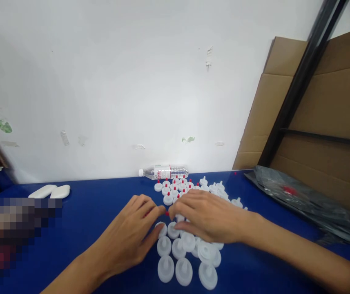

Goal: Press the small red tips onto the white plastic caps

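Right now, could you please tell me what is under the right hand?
White caps emerge from under the near side of the right hand, and red-tipped caps show past its far side. Directly beneath it everything is covered, so I cannot tell what lies there.

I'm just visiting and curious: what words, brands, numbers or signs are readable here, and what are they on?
No text can be read with certainty.
Label on the clear bottle lying by the wall: reddish characters, too small and blurred to read.
White caps: no lettering visible.
Cardboard on the right: no printing visible.
Dark plastic bags: a red patch, no legible words.
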Demonstrator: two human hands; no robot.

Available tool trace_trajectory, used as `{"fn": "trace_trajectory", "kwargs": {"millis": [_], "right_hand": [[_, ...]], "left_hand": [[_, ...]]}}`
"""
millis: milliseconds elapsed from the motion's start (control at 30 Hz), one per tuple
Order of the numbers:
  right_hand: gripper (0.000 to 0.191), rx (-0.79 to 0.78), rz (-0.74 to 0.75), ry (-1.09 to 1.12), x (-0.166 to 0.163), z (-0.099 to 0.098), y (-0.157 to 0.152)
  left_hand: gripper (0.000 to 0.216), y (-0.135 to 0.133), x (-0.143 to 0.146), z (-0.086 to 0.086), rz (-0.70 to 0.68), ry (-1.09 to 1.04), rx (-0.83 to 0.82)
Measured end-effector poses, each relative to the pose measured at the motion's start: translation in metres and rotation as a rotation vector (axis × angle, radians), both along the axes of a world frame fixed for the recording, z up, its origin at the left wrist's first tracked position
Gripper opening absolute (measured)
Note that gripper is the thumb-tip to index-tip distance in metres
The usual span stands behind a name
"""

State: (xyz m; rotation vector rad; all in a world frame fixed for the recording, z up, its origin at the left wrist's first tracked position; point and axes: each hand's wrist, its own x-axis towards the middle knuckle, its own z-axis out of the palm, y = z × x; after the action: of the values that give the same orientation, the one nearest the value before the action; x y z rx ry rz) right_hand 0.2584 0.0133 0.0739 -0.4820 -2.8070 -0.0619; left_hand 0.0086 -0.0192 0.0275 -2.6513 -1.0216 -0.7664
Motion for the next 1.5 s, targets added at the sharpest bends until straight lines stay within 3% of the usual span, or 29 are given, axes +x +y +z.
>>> {"fn": "trace_trajectory", "kwargs": {"millis": [100, 200, 300, 433, 533, 633, 800, 867, 933, 1167, 1267, 1500], "right_hand": [[0.012, -0.021, 0.040, -0.035, -0.005, -0.001, -0.012], [0.012, -0.091, 0.029, 0.000, -0.004, 0.000, -0.015], [0.012, -0.148, 0.004, 0.031, -0.004, 0.001, -0.015], [0.009, -0.148, 0.039, -0.011, -0.005, 0.001, -0.013], [0.002, -0.089, 0.073, -0.060, -0.005, 0.000, -0.011], [0.011, 0.024, 0.106, -0.087, -0.006, -0.001, -0.011], [0.028, 0.432, 0.077, -0.019, -0.001, 0.005, -0.006], [0.026, 0.419, 0.017, 0.012, 0.007, 0.009, 0.006], [0.022, 0.289, -0.134, 0.074, 0.017, 0.011, 0.024], [0.024, 0.183, -0.496, 0.241, 0.051, -0.005, 0.087], [0.012, 0.123, -0.549, 0.224, 0.058, -0.013, 0.100], [0.018, 0.059, -0.570, 0.133, 0.057, -0.023, 0.106]], "left_hand": [[0.016, -0.004, 0.008, 0.001, -0.084, 0.068, 0.128], [0.018, -0.002, 0.007, -0.001, -0.070, 0.069, 0.177], [0.016, -0.001, 0.003, -0.003, -0.054, 0.053, 0.176], [0.040, -0.005, 0.004, -0.004, -0.101, 0.085, 0.079], [0.035, -0.007, 0.008, -0.002, -0.125, 0.039, -0.084], [0.030, -0.007, 0.011, 0.001, -0.121, -0.061, -0.230], [0.033, -0.008, 0.008, 0.004, -0.077, -0.231, -0.380], [0.035, -0.005, 0.003, 0.005, -0.031, -0.281, -0.395], [0.038, 0.000, -0.004, 0.005, 0.026, -0.308, -0.372], [0.020, 0.019, -0.019, -0.002, 0.132, -0.143, -0.067], [0.016, 0.021, -0.020, -0.004, 0.153, -0.141, 0.016], [0.016, 0.024, -0.020, -0.007, 0.156, -0.151, 0.140]]}}
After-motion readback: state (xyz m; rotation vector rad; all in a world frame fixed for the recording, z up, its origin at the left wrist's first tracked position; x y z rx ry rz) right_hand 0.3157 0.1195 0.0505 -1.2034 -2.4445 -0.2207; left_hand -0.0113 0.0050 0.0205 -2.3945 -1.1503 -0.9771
